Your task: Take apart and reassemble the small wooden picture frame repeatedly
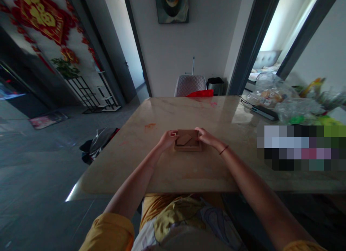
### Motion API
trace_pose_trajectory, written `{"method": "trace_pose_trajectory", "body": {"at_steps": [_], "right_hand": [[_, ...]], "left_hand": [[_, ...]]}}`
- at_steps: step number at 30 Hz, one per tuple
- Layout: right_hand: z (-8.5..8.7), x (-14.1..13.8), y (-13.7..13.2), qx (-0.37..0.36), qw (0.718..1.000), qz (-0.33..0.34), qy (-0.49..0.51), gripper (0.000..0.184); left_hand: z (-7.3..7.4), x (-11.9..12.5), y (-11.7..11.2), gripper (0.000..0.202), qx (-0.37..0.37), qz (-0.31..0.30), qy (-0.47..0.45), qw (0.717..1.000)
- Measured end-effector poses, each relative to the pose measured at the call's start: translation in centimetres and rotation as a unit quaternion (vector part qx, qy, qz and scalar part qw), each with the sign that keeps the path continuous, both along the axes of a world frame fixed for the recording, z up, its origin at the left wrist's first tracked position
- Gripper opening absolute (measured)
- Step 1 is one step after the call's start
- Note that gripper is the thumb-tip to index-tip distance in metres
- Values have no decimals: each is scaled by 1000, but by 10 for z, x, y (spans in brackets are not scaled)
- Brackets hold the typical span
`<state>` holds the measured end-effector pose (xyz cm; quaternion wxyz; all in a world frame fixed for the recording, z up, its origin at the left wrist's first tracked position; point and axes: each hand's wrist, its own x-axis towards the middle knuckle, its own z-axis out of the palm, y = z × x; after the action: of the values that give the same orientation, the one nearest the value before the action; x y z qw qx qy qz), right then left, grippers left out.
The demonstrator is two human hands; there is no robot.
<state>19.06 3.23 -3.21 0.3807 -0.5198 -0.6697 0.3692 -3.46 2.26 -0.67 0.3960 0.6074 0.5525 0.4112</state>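
Observation:
A small brown cardboard box point(188, 143) rests on the marble-look table point(173, 171) in front of me. Its top face shows an angled, flap-like shape, and a low front edge faces me. My left hand point(171, 137) grips its left side, fingers curled with the thumb over the edge. On the opposite side my right hand point(203, 135) holds the box the same way, thumb and fingers closed at the far right corner. The far edges of the box are partly covered by my fingers.
Clear plastic bags point(273, 92) and packaging crowd the table's right side, beside a dark elongated device point(262, 112). An orange smear point(150, 126) marks the surface at left. Beyond the far edge stand a quilted chair point(186, 84) and a bin point(215, 86).

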Motion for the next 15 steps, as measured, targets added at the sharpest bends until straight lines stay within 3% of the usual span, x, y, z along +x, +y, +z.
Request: {"method": "trace_pose_trajectory", "body": {"at_steps": [10, 15], "right_hand": [[-4, 1, -3, 37, 999, 11, -1, 46], [-7, -1, -4, 66, 997, 14, -23, 58]], "left_hand": [[3, -3, -5, 28, 46, -22, 97, 994], [-2, -4, -3, 38, 63, -52, 143, 986]]}}
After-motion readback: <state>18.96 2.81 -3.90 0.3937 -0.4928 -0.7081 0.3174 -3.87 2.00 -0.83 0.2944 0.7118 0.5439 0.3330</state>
